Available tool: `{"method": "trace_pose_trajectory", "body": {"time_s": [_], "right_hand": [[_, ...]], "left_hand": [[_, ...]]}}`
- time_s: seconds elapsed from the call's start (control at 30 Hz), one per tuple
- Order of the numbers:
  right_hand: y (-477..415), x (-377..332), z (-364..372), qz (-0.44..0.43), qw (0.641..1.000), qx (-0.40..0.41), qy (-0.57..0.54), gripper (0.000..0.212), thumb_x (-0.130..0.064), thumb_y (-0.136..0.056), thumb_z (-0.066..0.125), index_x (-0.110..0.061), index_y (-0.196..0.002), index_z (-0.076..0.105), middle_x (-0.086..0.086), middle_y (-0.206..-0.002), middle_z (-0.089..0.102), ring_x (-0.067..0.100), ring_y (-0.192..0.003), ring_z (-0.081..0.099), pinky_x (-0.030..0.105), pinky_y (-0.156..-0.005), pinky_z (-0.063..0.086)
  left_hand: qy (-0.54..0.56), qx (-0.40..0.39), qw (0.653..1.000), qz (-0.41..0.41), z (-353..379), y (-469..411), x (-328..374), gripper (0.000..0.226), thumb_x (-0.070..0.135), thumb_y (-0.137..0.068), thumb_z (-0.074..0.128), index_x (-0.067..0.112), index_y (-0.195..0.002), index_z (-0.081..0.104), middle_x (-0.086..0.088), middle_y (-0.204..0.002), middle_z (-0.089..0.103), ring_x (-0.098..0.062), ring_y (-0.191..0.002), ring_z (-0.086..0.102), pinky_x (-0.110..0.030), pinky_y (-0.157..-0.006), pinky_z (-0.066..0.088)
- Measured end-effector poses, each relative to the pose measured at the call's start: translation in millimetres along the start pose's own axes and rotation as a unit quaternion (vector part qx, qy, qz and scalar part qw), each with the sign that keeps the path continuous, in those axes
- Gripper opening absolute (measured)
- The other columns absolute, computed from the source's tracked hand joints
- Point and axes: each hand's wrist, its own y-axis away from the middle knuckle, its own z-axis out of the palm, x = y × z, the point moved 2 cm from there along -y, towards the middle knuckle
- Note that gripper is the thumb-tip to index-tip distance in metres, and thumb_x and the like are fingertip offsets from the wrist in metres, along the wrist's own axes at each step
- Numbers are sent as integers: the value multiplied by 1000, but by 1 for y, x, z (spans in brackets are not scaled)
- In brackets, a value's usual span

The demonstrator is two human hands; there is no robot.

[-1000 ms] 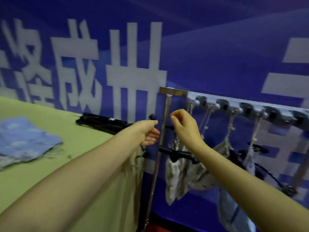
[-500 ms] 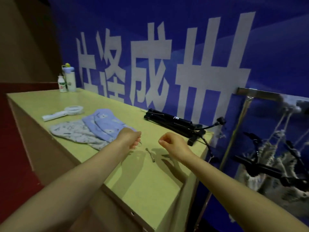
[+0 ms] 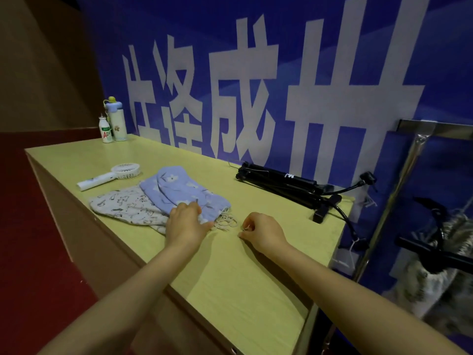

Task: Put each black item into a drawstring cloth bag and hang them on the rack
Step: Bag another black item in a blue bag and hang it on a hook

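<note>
At 3 o'clock, filled bags (image 3: pixel 432 275) already hang on the rack (image 3: pixel 419 139). The black tripod (image 3: pixel 281 181) still lies on the counter (image 3: pixel 245 272) at 1 o'clock, unbagged. The left hand (image 3: pixel 185 224) rests open-fingered on the blue bag (image 3: pixel 179 190); the right hand (image 3: pixel 263 230) pinches something tiny beside its drawstring (image 3: pixel 226 220).

Large pale grey Chinese characters run across the blue banner wall (image 3: pixel 332 60) in the upper frame; "成" and "卅" read clearly. The small white drink bottle (image 3: pixel 105 130), far left, shows red "AD".
</note>
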Motion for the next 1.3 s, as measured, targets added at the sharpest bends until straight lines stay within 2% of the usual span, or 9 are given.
{"method": "trace_pose_trajectory", "body": {"time_s": [0.17,0.33,0.43,0.57,0.77,0.83,0.9,1.1,1.3], "right_hand": [[-10,0,6,-12,1000,2,10,13,-15,-87,61,-11,-98,68,5,-105,69,23,-99,60,24,-70,38],[-24,-3,5,7,1000,-19,-8,18,-11,-90,56,-8,-96,72,6,-105,71,22,-98,62,30,-79,47],[-32,-3,3,33,997,-28,-59,21,-11,-92,52,-8,-100,72,7,-108,71,22,-100,63,32,-85,49],[-41,-9,0,63,983,-15,-173,21,-12,-94,51,-8,-96,72,6,-102,69,22,-96,63,38,-90,52],[-48,-21,0,70,958,2,-277,18,-15,-93,56,-12,-76,59,0,-70,59,16,-69,56,31,-66,49],[-48,-26,-1,72,942,-1,-328,19,-16,-94,55,-7,-78,58,3,-66,60,14,-61,54,26,-62,47],[-48,-35,-2,72,923,-17,-377,23,-17,-97,50,-7,-77,54,6,-65,62,13,-55,55,21,-54,46],[-48,-61,-6,-16,910,-17,-415,26,-24,-102,36,-12,-80,45,15,-86,70,21,-73,66,31,-69,53],[-49,-95,-14,-134,948,-1,-290,25,-29,-102,34,-22,-80,43,0,-105,68,14,-96,61,33,-83,47]], "left_hand": [[-60,12,998,10,5,-1,3,48,53,-72,70,17,-102,58,-5,-111,55,-28,-111,49,-36,-86,44],[-61,37,997,36,3,-11,4,14,27,-87,62,14,-84,66,-6,-99,61,-28,-99,54,-35,-71,46],[-78,30,995,54,-1,-17,3,22,30,-88,61,13,-75,63,-6,-91,61,-26,-85,56,-33,-64,47],[-147,-38,985,86,0,-20,8,50,55,-75,65,12,-101,59,-6,-109,55,-27,-107,52,-36,-82,46],[-187,-86,970,128,-8,-29,11,20,23,-87,59,8,-99,57,-12,-107,55,-31,-100,53,-37,-79,47],[-202,-95,966,130,-16,-29,13,11,14,-88,56,10,-78,53,-7,-84,51,-28,-87,52,-34,-70,42],[-202,-89,969,116,-24,-31,12,36,5,-87,51,14,-58,32,-4,-62,32,-24,-71,41,-31,-63,29],[61,4,998,-7,-54,-53,-6,25,12,-97,41,11,-72,38,-2,-61,37,-17,-55,34,-26,-52,28],[287,43,952,-102,-80,-64,-6,25,10,-96,38,15,-71,41,-13,-79,50,-25,-79,49,-35,-66,41]]}}
